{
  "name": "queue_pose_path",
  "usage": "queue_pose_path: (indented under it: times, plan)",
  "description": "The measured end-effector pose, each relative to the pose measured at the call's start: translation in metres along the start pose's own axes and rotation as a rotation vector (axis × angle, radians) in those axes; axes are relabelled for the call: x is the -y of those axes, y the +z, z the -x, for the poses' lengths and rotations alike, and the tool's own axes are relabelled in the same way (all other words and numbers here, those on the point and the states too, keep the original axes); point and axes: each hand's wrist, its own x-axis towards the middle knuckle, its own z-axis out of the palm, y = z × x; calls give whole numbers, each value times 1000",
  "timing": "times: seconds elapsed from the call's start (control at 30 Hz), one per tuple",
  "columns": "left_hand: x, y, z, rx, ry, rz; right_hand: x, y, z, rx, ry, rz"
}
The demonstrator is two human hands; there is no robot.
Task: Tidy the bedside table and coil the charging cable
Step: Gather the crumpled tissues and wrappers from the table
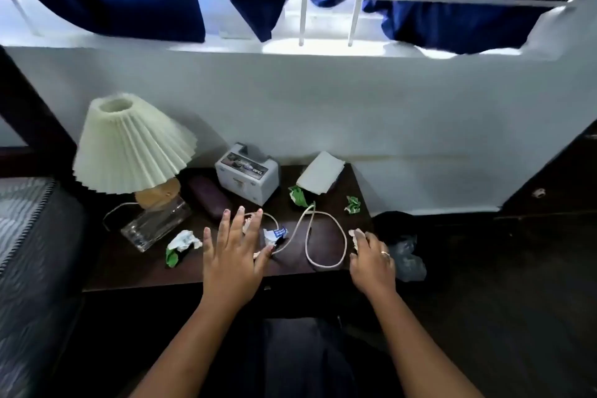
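A white charging cable (326, 236) lies in loose loops across the dark bedside table (129, 271). My left hand (232, 249) hovers flat over the table's middle with fingers spread, above the cable's left end and a scrap of paper. My right hand (371, 255) rests at the table's right front corner, fingers curled on a crumpled white paper (355, 236). Crumpled wrappers lie about: a white and blue one (274, 233), a white and green one (181, 244), and green ones at the back (298, 197) and at the right (353, 204).
A pleated cream lamp (132, 145) stands at the table's left, beside a clear glass block (155, 223), a dark glasses case (208, 197), a small white box (247, 174) and a white pad (319, 176). A mattress (29, 236) lies left; a dark bin bag (400, 242) sits right.
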Motion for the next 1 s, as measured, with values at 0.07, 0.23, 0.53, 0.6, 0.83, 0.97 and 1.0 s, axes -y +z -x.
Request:
queue_pose_path:
  times: [0.07, 0.23, 0.53, 0.6, 0.83, 0.97, 1.0]
  plan:
    - [2, 16, -7, 17, -30, 30, -3, 5, -13, -1, 17, 15]
    - [4, 48, -14, 73, -74, 60, -15, 22, -38, -43, -54, -22]
    - [7, 69, -41, 141, -206, 113, -14, 29, -53, -204, 209, -728]
    - [6, 72, -50, 133, -192, 119, -12, 30, -56, -219, 254, -768]
    - [4, 79, -73, 53, -131, 71, -4, 29, -72, -254, 236, -807]
    - [3, 76, -77, -61, -156, 176, 1, 26, -81, -273, 224, -801]
    - [3, 74, -78, -68, -166, 204, 2, 24, -84, -285, 225, -784]
